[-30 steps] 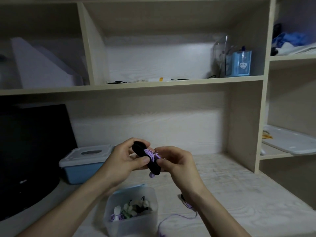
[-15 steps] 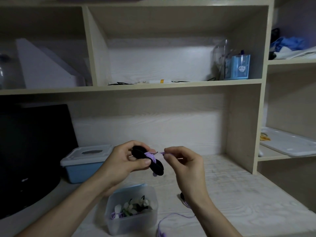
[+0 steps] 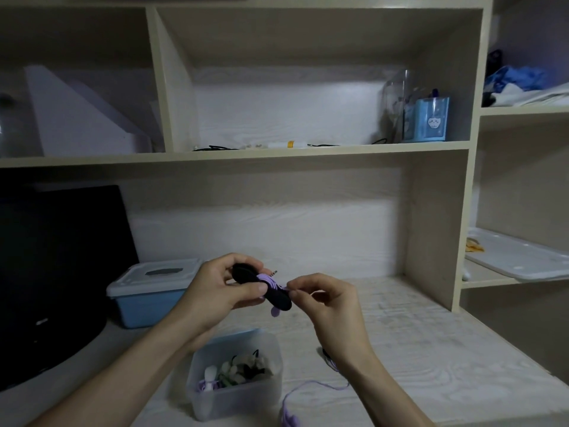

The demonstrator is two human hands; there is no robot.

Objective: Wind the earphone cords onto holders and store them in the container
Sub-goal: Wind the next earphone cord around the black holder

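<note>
Dim desk (image 3: 431, 349) under a shelf unit, person working just above it. Right hand (image 3: 331, 306): thumb and forefinger pressed together, pinching the purple cord (image 3: 311, 386) right at the edge of the black holder (image 3: 271, 291). Left hand (image 3: 215, 291): thumb clamps the holder's face, fingers curl behind it. A few purple turns sit mid-holder; the plug tip pokes out on top, and a purple earbud hangs below the holder.

Risks, as a judgement:
- Pinch is tiny, so tension drops if it slips and the turns spring loose.
- Plug end looks unsecured and could back out as winding goes on.
- Slack runs under the right wrist to the desk's front edge; a snag there jerks the wrap.
- Clear container (image 3: 237, 392) sits directly below, already holding wound sets. A dropped holder lands in it half-wound or tangles with them.
</note>
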